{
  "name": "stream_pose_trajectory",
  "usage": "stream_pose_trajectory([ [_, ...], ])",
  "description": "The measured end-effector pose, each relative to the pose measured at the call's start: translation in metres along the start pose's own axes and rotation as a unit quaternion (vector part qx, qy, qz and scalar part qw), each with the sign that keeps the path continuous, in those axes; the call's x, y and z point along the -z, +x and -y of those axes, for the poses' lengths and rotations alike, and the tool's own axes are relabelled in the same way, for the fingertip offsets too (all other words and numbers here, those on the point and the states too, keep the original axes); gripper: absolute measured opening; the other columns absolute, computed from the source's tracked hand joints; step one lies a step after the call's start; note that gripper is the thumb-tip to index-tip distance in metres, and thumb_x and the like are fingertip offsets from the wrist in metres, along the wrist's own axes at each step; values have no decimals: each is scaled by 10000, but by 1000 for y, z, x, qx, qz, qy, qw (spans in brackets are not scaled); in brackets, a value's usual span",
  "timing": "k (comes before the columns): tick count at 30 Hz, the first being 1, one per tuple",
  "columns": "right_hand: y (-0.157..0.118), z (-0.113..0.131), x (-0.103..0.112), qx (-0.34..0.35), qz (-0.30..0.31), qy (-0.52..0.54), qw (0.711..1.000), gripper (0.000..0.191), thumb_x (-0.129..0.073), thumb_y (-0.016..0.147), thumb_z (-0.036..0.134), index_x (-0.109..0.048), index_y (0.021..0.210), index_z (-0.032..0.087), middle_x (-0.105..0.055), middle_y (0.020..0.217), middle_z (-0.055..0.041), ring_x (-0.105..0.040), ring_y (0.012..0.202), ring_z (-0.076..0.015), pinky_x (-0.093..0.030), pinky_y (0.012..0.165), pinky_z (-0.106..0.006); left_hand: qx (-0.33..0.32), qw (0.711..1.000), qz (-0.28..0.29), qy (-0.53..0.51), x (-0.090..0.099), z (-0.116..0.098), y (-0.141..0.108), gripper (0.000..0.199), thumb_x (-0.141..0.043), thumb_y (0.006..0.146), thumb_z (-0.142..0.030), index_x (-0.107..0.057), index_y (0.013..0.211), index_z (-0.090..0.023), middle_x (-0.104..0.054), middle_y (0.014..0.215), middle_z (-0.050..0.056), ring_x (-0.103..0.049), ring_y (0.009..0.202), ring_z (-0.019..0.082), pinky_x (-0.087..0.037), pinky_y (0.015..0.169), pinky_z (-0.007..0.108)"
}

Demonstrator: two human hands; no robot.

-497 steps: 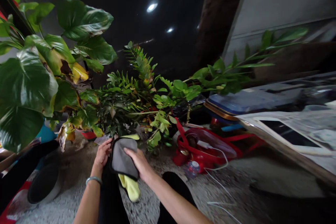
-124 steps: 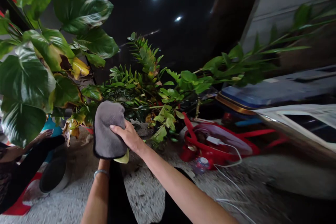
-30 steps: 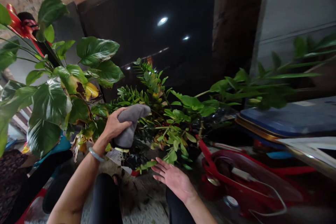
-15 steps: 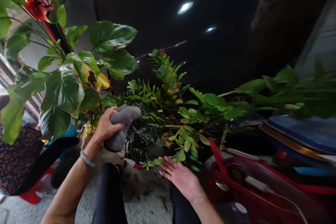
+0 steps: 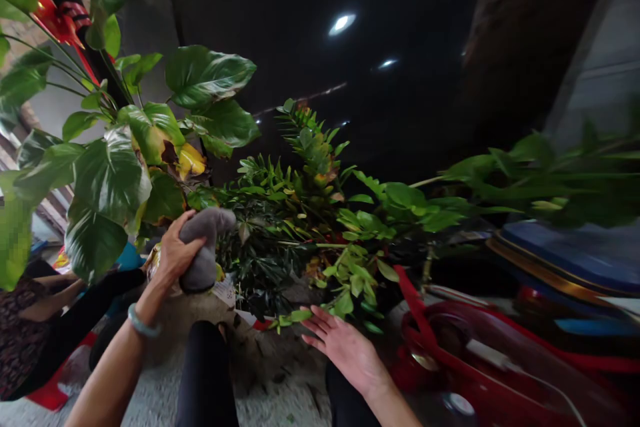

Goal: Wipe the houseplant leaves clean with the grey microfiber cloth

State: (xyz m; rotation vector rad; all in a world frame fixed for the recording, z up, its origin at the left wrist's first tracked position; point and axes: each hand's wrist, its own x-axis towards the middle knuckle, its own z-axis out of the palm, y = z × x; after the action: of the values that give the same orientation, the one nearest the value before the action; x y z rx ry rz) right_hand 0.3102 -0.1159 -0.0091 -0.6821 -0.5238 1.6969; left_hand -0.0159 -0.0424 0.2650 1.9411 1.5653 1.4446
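Observation:
My left hand [image 5: 176,255] is closed around a soft grey fuzzy piece [image 5: 203,247], bent at its top and rounded like a slipper; its exact kind I cannot make out. It hangs in front of the big-leaved potted plant [image 5: 113,173], above the floor. A pale green bangle circles my left wrist. Over my right knee, my right hand [image 5: 345,349] is open, palm partly up and fingers spread, with nothing in it. Its fingertips are beside the tip of a light green leafy stem [image 5: 293,317]; whether they touch is unclear.
Bushy plants [image 5: 310,160] stand along a glossy dark panel [image 5: 390,7]. At right are a red bag [image 5: 465,363] with a white cable and a blue-topped container [image 5: 570,253]. Another person [image 5: 30,340] sits at far left by a red stool [image 5: 53,397].
My left hand has moved left with the grey fuzzy piece. My right hand stays nearly in place, still spread. More of the seated person's arm shows at left.

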Motion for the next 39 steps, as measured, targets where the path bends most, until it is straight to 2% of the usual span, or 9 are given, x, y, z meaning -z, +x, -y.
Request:
stream_pose_trajectory([
  [3, 2, -4, -7, 6, 2, -5, 1000, 460, -654, 766, 591, -773, 1061, 259, -688, 1329, -148, -555, 1304, -399, -378, 1072, -630, 39, 999, 12, 14, -25, 13, 11, 644, -776, 637, -212, -685, 1275, -230, -687, 1330, 82, -590, 1280, 309, -388, 1150, 433],
  [6, -1, -2, -7, 9, 9, -7, 1000, 483, -642, 768, 590, -770, 1091, 255, -678, 1348, -151, -565, 1294, -395, -380, 1076, -621, 99, 976, 191, 40, -54, 35, -32, 603, -792, 529, -132, -762, 1127, -205, -748, 1220, 98, -629, 1216, 353, -412, 1126, 463],
  [9, -5, 6, 0, 6, 14, 2, 1000, 476, -649, 759, 589, -790, 1051, 241, -697, 1318, -158, -597, 1245, -400, -388, 1066, -621, 104, 940, 323, 24, -48, 39, -76, 567, -825, 504, -145, -796, 1061, -249, -786, 1111, 70, -679, 1112, 364, -473, 1060, 474],
  [15, -6, 13, 2, 14, 21, 30, 999, 431, -655, 761, 561, -801, 996, 231, -733, 1246, -162, -631, 1178, -389, -419, 1019, -613, 41, 994, 97, -39, 6, -4, -24, 564, -814, 620, -226, -745, 1179, -226, -749, 1186, 80, -678, 1109, 321, -515, 1002, 384],
  [19, -4, 9, -10, 13, 9, 36, 999, 387, -659, 765, 504, -795, 993, 224, -749, 1204, -153, -629, 1185, -375, -446, 993, -583, 86, 990, 104, -34, -29, 2, -6, 686, -831, 603, -271, -692, 1267, -171, -762, 1122, 98, -704, 1011, 298, -546, 917, 385],
  [25, -10, 14, -11, 19, 12, 23, 999, 393, -652, 766, 501, -787, 1006, 221, -750, 1201, -146, -642, 1167, -363, -465, 970, -551, 154, 938, 302, -75, -79, 19, -82, 460, -827, 564, -268, -786, 1006, -147, -777, 851, 47, -710, 817, 276, -563, 760, 353],
  [30, -7, 17, -5, 25, 41, 19, 999, 426, -649, 774, 531, -773, 1030, 214, -729, 1246, -157, -623, 1198, -362, -439, 991, -561, 34, 990, 99, -92, -63, -38, -25, 608, -841, 613, -366, -718, 1176, -170, -751, 1130, 90, -682, 1060, 297, -530, 957, 374],
  [33, -3, 14, -7, 27, 62, 45, 997, 381, -669, 783, 474, -775, 1048, 221, -738, 1238, -135, -636, 1173, -337, -451, 973, -527, -70, 997, 39, 6, -85, -57, 16, 548, -768, 721, -321, -681, 1254, -230, -698, 1257, 68, -634, 1181, 279, -467, 1064, 391],
  [39, -7, 14, -4, 29, 85, 84, 992, 314, -662, 821, 408, -788, 1046, 228, -780, 1134, -99, -674, 1085, -298, -487, 904, -461, -83, 905, 385, 160, -137, -31, -40, 548, -782, 686, -199, -709, 1229, -207, -731, 1191, 89, -667, 1110, 297, -502, 1000, 406],
])
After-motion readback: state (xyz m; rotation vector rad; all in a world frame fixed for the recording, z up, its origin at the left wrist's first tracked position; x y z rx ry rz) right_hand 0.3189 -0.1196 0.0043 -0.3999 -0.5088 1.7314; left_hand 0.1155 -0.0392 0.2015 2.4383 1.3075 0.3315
